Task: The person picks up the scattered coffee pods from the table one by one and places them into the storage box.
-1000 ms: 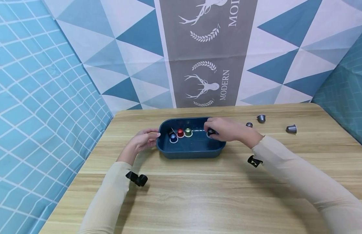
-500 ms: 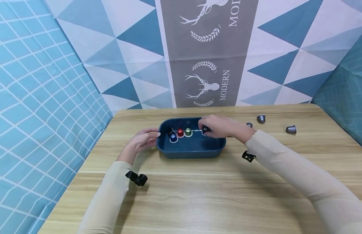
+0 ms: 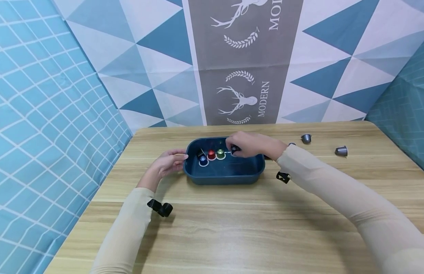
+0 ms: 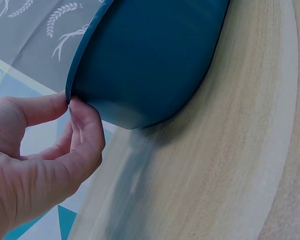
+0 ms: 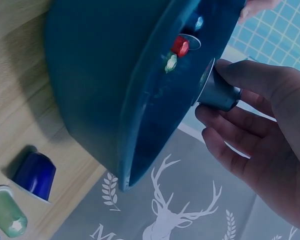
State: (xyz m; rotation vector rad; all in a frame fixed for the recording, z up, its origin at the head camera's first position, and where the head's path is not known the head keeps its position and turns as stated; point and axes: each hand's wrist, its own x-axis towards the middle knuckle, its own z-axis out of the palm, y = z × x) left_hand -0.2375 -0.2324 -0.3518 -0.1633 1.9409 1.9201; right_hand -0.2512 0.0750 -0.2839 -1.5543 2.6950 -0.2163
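Observation:
A dark blue oblong tray [image 3: 223, 180] stands on the wooden table. My left hand [image 3: 168, 164] pinches its left rim between thumb and fingers, as the left wrist view shows up close. Over the tray's right half, my right hand [image 3: 251, 144] holds a dark coffee capsule [image 5: 221, 92] between thumb and fingertips, its pale-rimmed lid facing away from the palm. Inside the tray, at the left, sit a blue capsule [image 3: 203, 161], a black capsule [image 3: 200, 153] that looks tilted, a red capsule [image 3: 211, 154] and a green capsule [image 3: 220, 153].
Right of the tray lie a grey-blue capsule [image 3: 306, 138] and a grey capsule [image 3: 341, 151]. The right wrist view also has a deep blue capsule [image 5: 36, 176] and a pale green capsule [image 5: 8, 212] on the table near the tray. A patterned cloth [image 3: 170, 83] hangs behind the table.
My right hand has moved left over the tray with the dark capsule, toward the green one. The left hand and the tray have stayed in place.

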